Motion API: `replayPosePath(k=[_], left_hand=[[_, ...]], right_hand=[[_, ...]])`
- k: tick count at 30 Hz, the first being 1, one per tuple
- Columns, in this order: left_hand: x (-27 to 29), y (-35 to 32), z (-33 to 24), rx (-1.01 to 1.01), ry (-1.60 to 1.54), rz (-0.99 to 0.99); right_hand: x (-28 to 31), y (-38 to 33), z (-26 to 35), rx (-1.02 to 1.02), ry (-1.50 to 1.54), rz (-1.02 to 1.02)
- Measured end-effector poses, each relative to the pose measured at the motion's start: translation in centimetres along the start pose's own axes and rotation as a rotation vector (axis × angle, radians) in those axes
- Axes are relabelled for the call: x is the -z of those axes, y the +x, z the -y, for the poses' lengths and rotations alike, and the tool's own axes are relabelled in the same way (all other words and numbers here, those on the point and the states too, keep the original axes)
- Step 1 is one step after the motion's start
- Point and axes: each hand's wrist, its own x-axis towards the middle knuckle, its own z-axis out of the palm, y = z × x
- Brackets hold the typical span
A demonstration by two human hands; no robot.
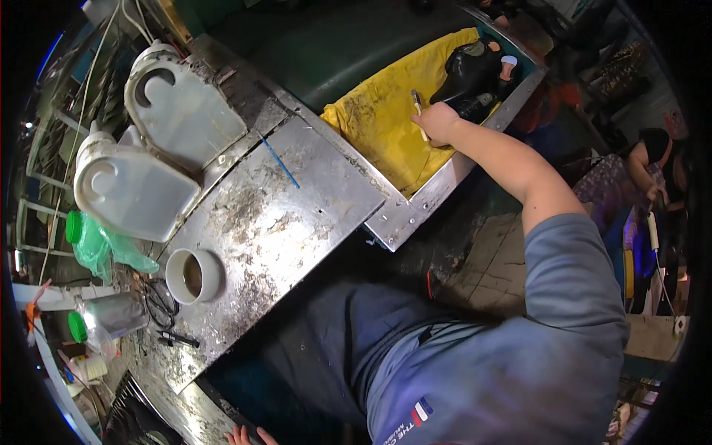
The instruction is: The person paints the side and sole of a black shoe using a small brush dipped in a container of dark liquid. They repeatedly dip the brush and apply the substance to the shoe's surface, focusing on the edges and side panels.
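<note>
**A brush gripped over the yellow cloth, at a scuffed metal bench**

Far left, at the bench's edge, a green plastic bag point(104, 248) lies crumpled, with a clear bottle with a green cap point(111, 315) just below it. Beside these, two white plastic jugs point(159, 141) lie on their sides on the metal bench point(297, 215), one above the other and touching. Near the lower jug stands a white cup point(194, 276), upright, with brownish liquid inside. Black scissors point(159, 304) rest just left of the cup (their handles partly lost in the clutter).

Down at the lower edge, only the fingertips of the left hand point(248, 436) show, resting on the bench's near rim; how the fingers are set I cannot tell.

On the middle of the scratched, stained steel a thin blue stick point(280, 163) lies alone at a slant, well apart from the cup.

Further right, a dirty yellow cloth point(386, 119) is spread over the bench's far end. The right hand point(439, 122) reaches out over it, fingers curled tight around a small brush point(417, 104) whose dark end pokes up above the knuckles and whose pale handle shows below the fist. Just beyond the hand, a black shoe point(471, 74) sits on the cloth, close to the knuckles; whether they touch I cannot tell.

At the far right, another person point(656, 159) bends over their own work.
</note>
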Motion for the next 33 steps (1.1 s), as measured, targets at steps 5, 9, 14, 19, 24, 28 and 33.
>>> replayPosePath(k=[5, 9, 14, 19, 24, 28, 33], left_hand=[[0.4, 0.6, -0.4, -0.091, 0.039, 0.015], [0.7, 1.1, -0.2, -0.128, 0.113, 0.039], [0.4, 0.7, -0.6, -0.100, 0.173, 0.050], [1.4, 1.9, -2.9, -0.157, 0.199, 0.083], [1.6, 0.4, -2.6, -0.156, 0.173, 0.003], [1.7, 0.0, -2.5, -0.169, 0.149, -0.018], [1.5, 1.0, -2.5, -0.233, 0.053, -0.097]], right_hand=[[-4.4, 1.8, -4.7, -0.244, -0.031, -0.220], [-4.3, 2.7, -5.5, -0.294, -0.004, -0.257], [-4.6, 4.9, -5.8, -0.445, -0.043, -0.218], [-7.5, 8.1, -5.2, -0.461, -0.179, -0.255], [-6.4, 7.9, -6.5, -0.306, -0.029, -0.411], [-1.6, 3.6, -8.7, -0.371, 0.248, -0.680], [1.9, -2.6, -12.6, -0.769, 0.711, -0.962]])
